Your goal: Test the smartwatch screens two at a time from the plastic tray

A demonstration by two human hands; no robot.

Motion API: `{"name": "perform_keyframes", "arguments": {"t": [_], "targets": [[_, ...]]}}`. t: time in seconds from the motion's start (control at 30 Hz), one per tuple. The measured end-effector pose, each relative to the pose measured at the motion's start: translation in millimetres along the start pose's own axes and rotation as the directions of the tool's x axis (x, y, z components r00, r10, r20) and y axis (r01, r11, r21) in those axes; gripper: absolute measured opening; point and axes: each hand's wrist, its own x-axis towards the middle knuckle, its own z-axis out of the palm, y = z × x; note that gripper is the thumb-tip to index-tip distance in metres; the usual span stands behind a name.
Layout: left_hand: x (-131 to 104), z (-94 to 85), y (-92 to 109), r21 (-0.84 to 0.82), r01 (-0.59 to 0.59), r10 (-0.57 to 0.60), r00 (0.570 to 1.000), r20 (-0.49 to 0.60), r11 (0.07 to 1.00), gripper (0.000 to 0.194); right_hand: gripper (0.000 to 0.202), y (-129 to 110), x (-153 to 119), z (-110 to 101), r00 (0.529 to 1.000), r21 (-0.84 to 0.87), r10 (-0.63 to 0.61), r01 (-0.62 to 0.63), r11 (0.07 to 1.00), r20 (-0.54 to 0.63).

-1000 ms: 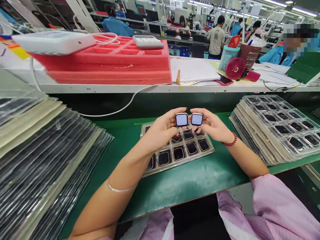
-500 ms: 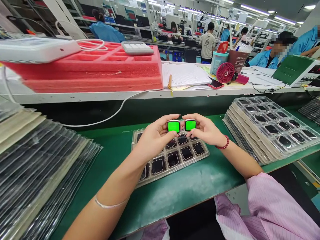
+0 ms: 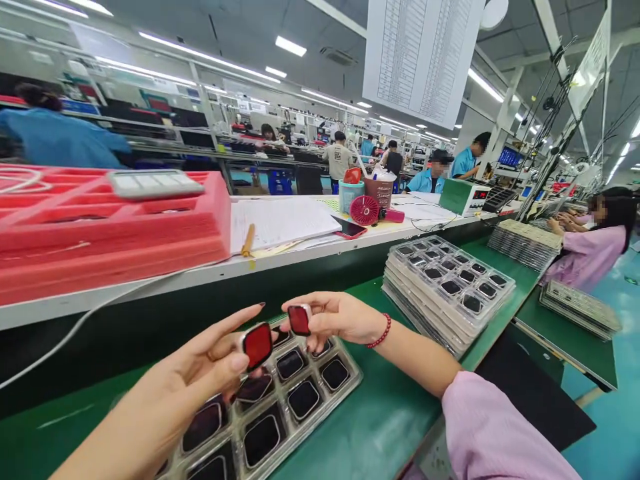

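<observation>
My left hand pinches a smartwatch body without a strap, its screen lit red. In my right hand is a second smartwatch body, also red on its screen, gripped between thumb and fingers. Both are held close together above a clear plastic tray, whose pockets hold several dark-screened watch bodies such as this one. My left hand and forearm cover part of the tray's near left side.
Stacked trays of watch bodies stand to the right on the green bench. Red foam, papers, a phone and a small pink fan lie on the white shelf. A co-worker in pink sits far right.
Both watch screens have gone from green to red. My view has swung right and up, bringing in more of the line. My hands are slightly further apart, the left watch tilted.
</observation>
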Motion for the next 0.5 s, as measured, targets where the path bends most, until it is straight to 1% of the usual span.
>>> {"name": "perform_keyframes", "arguments": {"t": [0.07, 0.1, 0.2, 0.27, 0.4, 0.5], "targets": [[-3, 3.5, 2, -0.081, 0.086, -0.081, 0.994, 0.071, 0.993, 0.090, 0.071, 3, 0, 2, 0.999, -0.035, -0.030, 0.029, 0.999, -0.020], [-4, 5.6, 3, -0.106, 0.100, -0.091, 0.992, 0.084, 0.989, 0.090, 0.069, 4, 1, 3, 0.999, -0.055, -0.045, 0.043, 0.998, -0.030], [-9, 10.9, 6, -0.101, 0.042, -0.038, 0.998, 0.046, 0.994, 0.082, 0.068, 10, 2, 6, 0.997, -0.127, -0.061, 0.055, 0.990, -0.050], [-9, 12.0, 2, -0.087, 0.012, -0.009, 0.999, 0.033, 0.996, 0.079, 0.070, 14, 3, 5, 0.997, -0.177, -0.064, 0.054, 0.983, -0.051], [1, 7.5, -12, -0.063, 0.010, -0.004, 0.996, 0.088, 0.998, 0.078, 0.072, 23, 6, 1, 0.996, -0.270, -0.072, 0.056, 0.961, -0.052], [9, 1.9, -22, -0.039, 0.003, 0.003, 0.990, 0.141, 0.999, 0.076, 0.068, 30, 9, -2, 0.992, -0.340, -0.111, 0.086, 0.936, -0.054]]}}
